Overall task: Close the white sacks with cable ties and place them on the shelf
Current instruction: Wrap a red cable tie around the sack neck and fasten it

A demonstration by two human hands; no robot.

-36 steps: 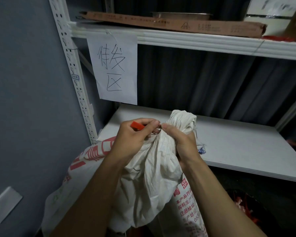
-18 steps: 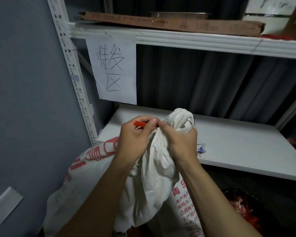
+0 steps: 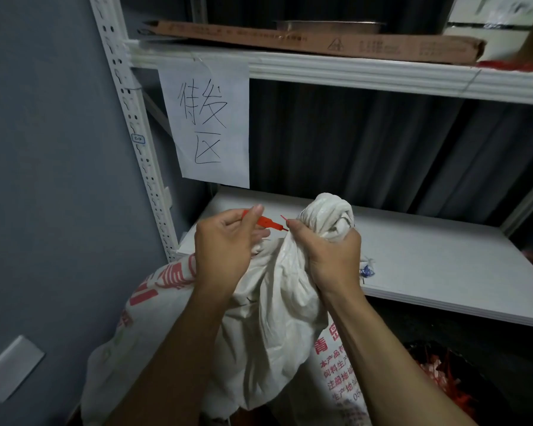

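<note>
Both of your hands are working at the neck of the white sack (image 3: 274, 318), so you are in the closing step. The tie is not yet looking drawn tight, and the sack is not yet sitting on the shelf (image 3: 428, 272), whose board is lying just beyond your fingers.

Your left hand (image 3: 225, 247) is pinching the flat red head of the cable tie (image 3: 263, 222) between thumb and forefinger, with the other fingers curling loosely beneath. Your right hand (image 3: 331, 256) is clenching the gathered neck. The twisted bunch of cloth is standing up above its fingers (image 3: 293, 224), and its thumb tip is sitting just beside the thin red tail of the tie. I cannot tell whether that tail is already passing through the head, because any strap running round the neck is hidden. The sack's body is bulging below both wrists, on the near side of the shelf edge.

By my judgement, the next move is calling for drawing the tail through the head while your right hand is squeezing the bunch narrow. That way the loop is biting below the bunch rather than slipping off over it.

Both forearms are reaching forward and up, with the wrists close together and the hands nearly meeting at the tie.
</note>
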